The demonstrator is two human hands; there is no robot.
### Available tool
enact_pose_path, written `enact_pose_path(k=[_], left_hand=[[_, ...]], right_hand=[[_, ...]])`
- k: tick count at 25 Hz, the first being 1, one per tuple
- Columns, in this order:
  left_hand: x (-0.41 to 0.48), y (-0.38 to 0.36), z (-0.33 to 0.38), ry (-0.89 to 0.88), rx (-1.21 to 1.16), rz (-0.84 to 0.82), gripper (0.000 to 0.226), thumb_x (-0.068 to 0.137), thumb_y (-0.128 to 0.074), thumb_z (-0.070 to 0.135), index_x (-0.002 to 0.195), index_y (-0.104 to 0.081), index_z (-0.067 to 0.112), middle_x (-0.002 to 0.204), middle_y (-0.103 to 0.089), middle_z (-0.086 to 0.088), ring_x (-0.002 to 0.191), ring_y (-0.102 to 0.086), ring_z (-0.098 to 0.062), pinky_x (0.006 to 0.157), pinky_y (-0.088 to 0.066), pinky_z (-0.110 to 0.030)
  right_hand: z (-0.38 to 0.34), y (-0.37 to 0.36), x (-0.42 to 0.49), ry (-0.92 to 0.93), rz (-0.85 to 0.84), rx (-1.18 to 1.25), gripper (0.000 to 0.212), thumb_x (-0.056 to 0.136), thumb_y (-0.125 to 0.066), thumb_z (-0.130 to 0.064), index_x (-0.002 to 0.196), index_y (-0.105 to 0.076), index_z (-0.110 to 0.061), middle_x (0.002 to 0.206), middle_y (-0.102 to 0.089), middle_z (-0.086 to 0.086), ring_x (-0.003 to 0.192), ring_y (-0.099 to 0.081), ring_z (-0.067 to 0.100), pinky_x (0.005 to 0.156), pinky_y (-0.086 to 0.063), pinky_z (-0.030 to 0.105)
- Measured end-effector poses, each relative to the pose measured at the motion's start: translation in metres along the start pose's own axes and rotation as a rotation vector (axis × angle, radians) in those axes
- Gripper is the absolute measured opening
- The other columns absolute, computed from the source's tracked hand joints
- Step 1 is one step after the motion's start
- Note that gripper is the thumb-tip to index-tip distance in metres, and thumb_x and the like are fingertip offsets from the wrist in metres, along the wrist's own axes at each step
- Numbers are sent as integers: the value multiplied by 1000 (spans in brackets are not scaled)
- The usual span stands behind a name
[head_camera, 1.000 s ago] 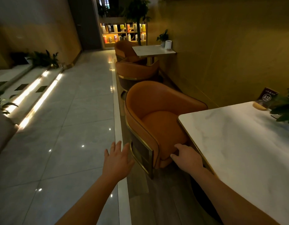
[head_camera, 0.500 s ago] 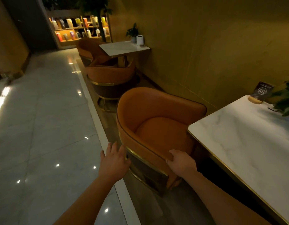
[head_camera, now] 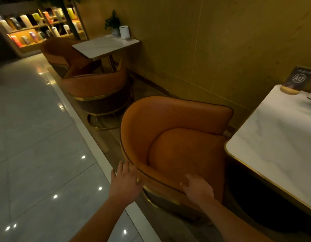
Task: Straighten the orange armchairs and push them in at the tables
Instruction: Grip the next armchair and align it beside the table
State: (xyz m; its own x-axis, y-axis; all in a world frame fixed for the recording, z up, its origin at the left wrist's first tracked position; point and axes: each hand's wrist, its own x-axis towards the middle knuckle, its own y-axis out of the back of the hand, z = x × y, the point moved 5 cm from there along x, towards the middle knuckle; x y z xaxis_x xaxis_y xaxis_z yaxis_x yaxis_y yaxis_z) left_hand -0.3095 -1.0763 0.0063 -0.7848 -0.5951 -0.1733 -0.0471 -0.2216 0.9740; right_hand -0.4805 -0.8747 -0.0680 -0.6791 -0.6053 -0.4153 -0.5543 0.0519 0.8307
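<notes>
An orange armchair (head_camera: 175, 137) with a gold base band stands in front of me, its seat facing the white marble table (head_camera: 277, 140) on the right, the seat's front partly under the table edge. My left hand (head_camera: 125, 182) lies flat with fingers spread against the outside of the chair's near curved rim. My right hand (head_camera: 197, 188) rests over the top of that rim, fingers curled onto it. Farther back, a second orange armchair (head_camera: 97, 88) and a third (head_camera: 57, 51) sit at a smaller white table (head_camera: 104, 46).
A yellow wall (head_camera: 212, 49) runs along the right. Glossy grey floor tiles (head_camera: 32, 145) spread left of a pale floor strip. An A12 sign (head_camera: 298, 79) stands on the near table. A plant and white canister (head_camera: 124, 32) sit on the far table; lit shelves (head_camera: 37, 27) fill the back.
The near armchair has turned so its seat faces the table. My right hand has shifted from the armrest's front end onto the rim, my left hand has come against the chair, and the view swung right.
</notes>
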Motion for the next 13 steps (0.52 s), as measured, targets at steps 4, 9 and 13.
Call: enact_pose_path(k=[4,9,13], left_hand=[[75,-10,-33,-113,39,-65,61,98,-41,50,152,-24,27,163,-19,-10,153,-4,-34,122,-12,-59],[159,-28,-65,-330,131,-16,63,97,-32,56,153,-27,28,162,-23,-11,153,-4,-37,123,-8,-59],[222,-57,-94,-517,241,31,70,91,-23,62,140,-52,22,150,-45,-19,147,-25,-44,118,-18,-66]], right_hand=[[-27,-27,37,-117,-6,1,52,103,-35,-53,145,-44,-24,145,-49,1,133,-45,21,101,-45,35],[-52,-70,70,-338,74,80,49,103,-27,-55,129,-54,-23,127,-60,2,118,-53,21,90,-50,35],[-71,-105,89,-490,254,24,57,102,-19,-58,123,-61,-25,124,-64,-1,120,-54,21,107,-39,39]])
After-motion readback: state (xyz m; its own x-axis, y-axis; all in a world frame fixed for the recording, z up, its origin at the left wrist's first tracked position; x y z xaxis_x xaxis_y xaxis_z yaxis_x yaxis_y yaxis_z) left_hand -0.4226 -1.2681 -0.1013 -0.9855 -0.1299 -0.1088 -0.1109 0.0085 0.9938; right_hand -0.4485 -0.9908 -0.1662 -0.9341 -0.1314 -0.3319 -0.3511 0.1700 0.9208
